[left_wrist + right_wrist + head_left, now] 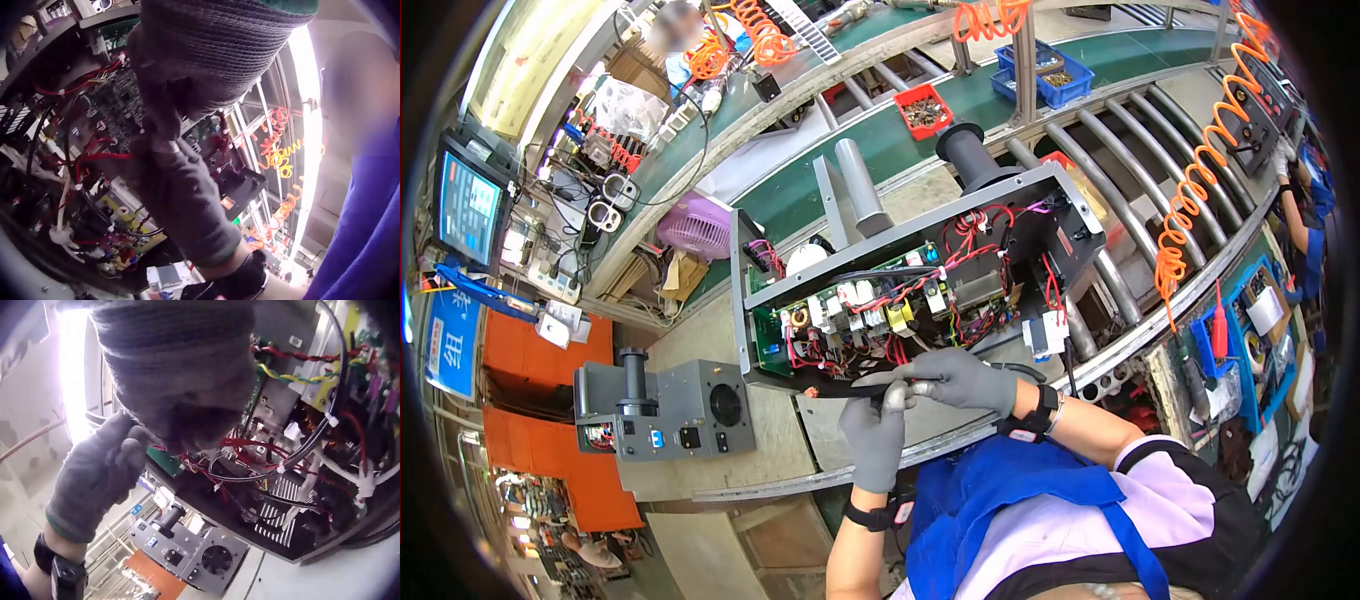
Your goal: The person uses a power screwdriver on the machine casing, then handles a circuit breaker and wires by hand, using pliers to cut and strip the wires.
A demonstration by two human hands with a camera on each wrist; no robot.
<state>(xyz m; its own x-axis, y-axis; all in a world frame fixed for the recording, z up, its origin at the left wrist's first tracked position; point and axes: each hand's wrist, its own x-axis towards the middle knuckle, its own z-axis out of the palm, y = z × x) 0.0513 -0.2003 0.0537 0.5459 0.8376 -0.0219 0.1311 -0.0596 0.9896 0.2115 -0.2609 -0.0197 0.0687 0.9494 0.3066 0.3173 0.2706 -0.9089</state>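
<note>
Both hands wear grey gloves and meet at the near edge of an open machine housing (920, 290) packed with circuit boards and wires. A thick black cable (840, 391) with a bare copper-coloured end runs leftward from the fingers. My left hand (874, 440) pinches it from below with thumb and fingers. My right hand (965, 382) grips it from the right, its fingertips right at the left hand's. In the left wrist view the right hand (194, 206) lies under the left. The right wrist view shows the left hand (94, 481) with curled fingers; the cable is mostly hidden there.
A smaller grey machine (665, 408) with a fan stands on the bench at left. Behind are a red bin (923, 110) and blue bins (1055, 78) of small parts. Metal rollers (1140, 180) and a coiled orange hose (1190, 190) are at right, a screen (470, 210) far left.
</note>
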